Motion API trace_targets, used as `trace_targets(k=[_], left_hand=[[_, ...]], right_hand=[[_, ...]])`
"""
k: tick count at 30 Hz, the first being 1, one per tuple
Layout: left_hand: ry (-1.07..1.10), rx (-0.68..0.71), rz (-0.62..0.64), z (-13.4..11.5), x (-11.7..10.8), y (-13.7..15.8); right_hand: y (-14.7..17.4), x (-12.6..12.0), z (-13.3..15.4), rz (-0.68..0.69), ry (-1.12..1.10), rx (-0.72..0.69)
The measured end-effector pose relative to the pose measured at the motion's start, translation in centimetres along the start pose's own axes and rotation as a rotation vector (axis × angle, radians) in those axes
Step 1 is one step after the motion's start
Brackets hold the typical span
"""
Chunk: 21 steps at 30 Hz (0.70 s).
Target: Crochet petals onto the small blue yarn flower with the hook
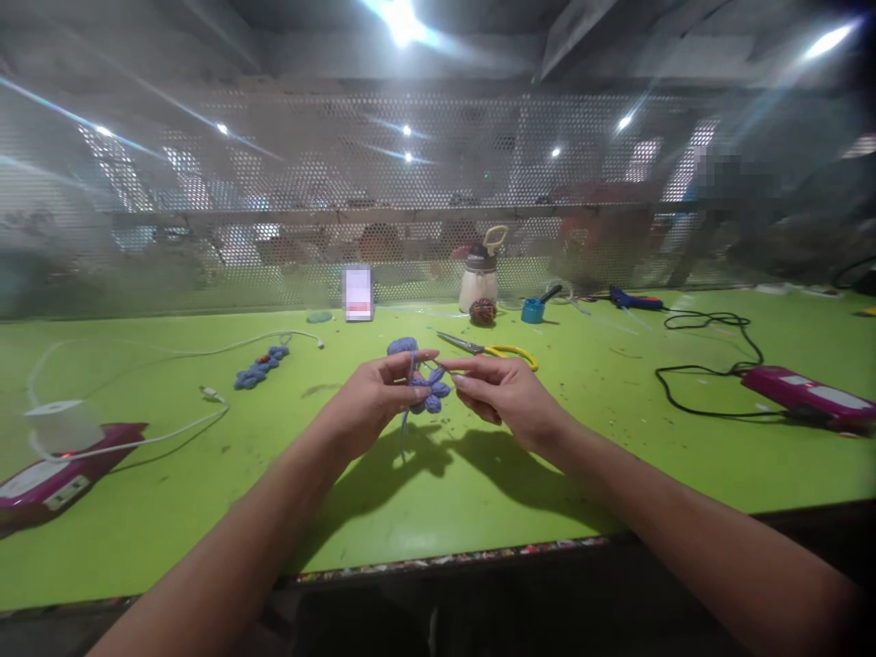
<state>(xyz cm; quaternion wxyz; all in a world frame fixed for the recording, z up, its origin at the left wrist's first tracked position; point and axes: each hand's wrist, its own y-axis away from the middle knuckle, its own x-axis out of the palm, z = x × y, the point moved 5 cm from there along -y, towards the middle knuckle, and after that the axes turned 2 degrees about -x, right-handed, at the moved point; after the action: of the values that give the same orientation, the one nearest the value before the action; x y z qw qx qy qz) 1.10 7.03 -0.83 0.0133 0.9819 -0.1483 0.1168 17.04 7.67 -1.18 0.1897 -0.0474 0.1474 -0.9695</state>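
My left hand point(383, 394) pinches a blue-purple crocheted flower point(432, 391) with puffy petals, held above the table. A strand of the same yarn runs by its index finger, and a loose tail hangs below. Closed at the flower's right side, my right hand point(503, 392) grips what looks like a thin crochet hook, mostly hidden by the fingers. The fingertips of both hands nearly meet above the petals. Just behind the left hand lies a ball of blue-purple yarn point(402, 346). Scissors with yellow handles point(510, 352) lie beyond the right hand.
On the green table point(274, 511), a blue crocheted strip point(261, 367) and white cable point(205, 351) lie left. Purple power strips point(808, 394) sit at both sides. Behind stand a phone point(359, 294), bottle point(478, 283), dark yarn ball point(483, 312), blue pot point(532, 311) and glue gun point(636, 300).
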Motion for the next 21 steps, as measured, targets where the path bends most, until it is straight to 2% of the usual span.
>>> trace_targets(k=[4,8,10,12,14,17,19,21], left_hand=[[-0.053,0.039,0.012,-0.3,0.1,0.2],[-0.307,0.164,0.075,-0.5,0.7,0.3],[-0.549,0.334,0.04,-0.6,1.0,0.4],[-0.825,0.572,-0.04,-0.8,1.4,0.7],[-0.962,0.751,-0.04,-0.6,2.0,1.0],[-0.86,0.848,-0.075,-0.9,2.2,1.5],[-0.636,0.764,-0.108,-1.1,1.9,1.5],[-0.324,0.592,-0.098,-0.9,1.6,1.2]], right_hand=[[-0.1,0.0,0.1,0.037,0.001,0.004],[-0.2,0.0,-0.2,0.042,-0.005,0.053],[-0.3,-0.2,-0.4,0.005,-0.01,0.107],[-0.2,-0.4,-0.7,-0.043,-0.025,0.169],[-0.1,-0.4,-0.8,-0.083,-0.059,0.207],[0.0,-0.2,-0.7,-0.1,-0.156,0.201],[0.2,0.1,-0.4,-0.09,-0.228,0.169],[0.3,0.3,-0.1,-0.079,-0.274,0.125]])
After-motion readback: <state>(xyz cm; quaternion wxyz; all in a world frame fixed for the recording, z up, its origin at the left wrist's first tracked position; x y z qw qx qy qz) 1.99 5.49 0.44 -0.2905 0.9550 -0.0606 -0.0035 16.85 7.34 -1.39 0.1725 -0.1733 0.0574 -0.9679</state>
